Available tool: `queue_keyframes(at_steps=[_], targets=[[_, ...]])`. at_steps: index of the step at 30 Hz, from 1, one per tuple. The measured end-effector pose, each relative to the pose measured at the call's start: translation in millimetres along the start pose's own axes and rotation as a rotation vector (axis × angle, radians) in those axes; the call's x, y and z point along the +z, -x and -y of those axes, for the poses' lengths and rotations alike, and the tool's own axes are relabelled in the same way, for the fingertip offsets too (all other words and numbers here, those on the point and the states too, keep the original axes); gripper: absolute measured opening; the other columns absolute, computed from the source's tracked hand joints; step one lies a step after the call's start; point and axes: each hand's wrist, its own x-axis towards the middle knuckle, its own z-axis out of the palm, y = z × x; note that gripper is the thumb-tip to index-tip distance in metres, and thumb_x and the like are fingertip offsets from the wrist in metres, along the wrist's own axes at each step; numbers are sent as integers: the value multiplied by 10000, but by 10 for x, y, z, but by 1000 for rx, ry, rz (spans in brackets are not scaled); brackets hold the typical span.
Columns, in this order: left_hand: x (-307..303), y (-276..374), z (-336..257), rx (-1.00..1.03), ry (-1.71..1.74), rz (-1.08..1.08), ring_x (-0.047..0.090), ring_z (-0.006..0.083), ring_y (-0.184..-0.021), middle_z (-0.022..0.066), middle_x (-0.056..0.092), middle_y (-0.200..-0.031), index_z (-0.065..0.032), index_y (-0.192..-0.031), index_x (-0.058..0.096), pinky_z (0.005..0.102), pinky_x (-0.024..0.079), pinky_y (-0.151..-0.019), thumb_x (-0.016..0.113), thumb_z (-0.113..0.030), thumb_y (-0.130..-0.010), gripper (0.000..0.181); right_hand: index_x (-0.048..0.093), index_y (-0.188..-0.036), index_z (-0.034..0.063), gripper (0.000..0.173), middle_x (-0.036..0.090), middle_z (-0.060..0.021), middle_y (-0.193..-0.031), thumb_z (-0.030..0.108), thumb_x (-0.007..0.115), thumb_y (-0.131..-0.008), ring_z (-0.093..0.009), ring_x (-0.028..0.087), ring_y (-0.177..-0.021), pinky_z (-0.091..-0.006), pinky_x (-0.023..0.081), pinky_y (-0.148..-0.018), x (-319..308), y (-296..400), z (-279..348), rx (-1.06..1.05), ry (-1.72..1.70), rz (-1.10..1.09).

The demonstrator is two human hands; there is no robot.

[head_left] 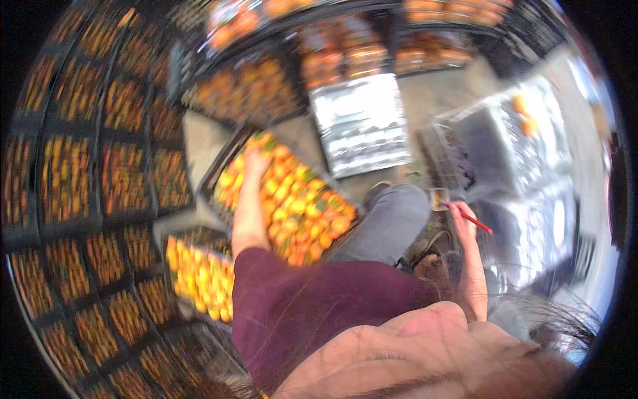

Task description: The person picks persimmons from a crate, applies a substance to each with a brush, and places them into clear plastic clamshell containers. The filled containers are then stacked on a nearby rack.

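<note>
My left hand [256, 162] lies on the yellow-orange fruits [299, 204] near the upper left end of a dark plastic crate [212, 184]; blur hides whether its fingers are closed on one. Green leaves show among the fruits. At the right, my right hand [463, 219] holds a slim red tool [476, 222], perhaps a pen or small cutter; the kind is not clear. Just left of that hand is a small light brown piece [439, 199], its nature unclear.
Stacked dark crates of fruit [67, 179] fill the left side. Another fruit crate [199, 279] stands at the lower left. Ahead are a shiny stack of clear packaging [361, 124] and packed orange fruits [324, 55]. Clear plastic bags or wrapped containers [523, 209] lie at the right.
</note>
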Motion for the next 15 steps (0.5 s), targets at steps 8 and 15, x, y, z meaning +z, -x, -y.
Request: queue_keyframes(at_steps=[8, 15], targets=[[-341, -11, -658, -179, -224, 239, 443, 319, -1136, 231, 441, -1226, -29, -1242, 389, 371, 389, -920, 695, -284, -649, 714, 620, -845, 35, 220, 611, -115, -771, 237, 545, -798, -216, 591, -723, -316, 450, -667, -10, 11, -272, -76, -58, -74], [-1026, 562, -1240, -658, 1325, 149, 558, 244, -923, 151, 533, -1103, -24, -1190, 442, 380, 488, -712, 491, -352, -877, 457, 621, -853, 18, 265, 617, -84, -757, 268, 541, -813, -164, 584, -715, -298, 444, -643, -185, -52, -240, 45, -256, -52]])
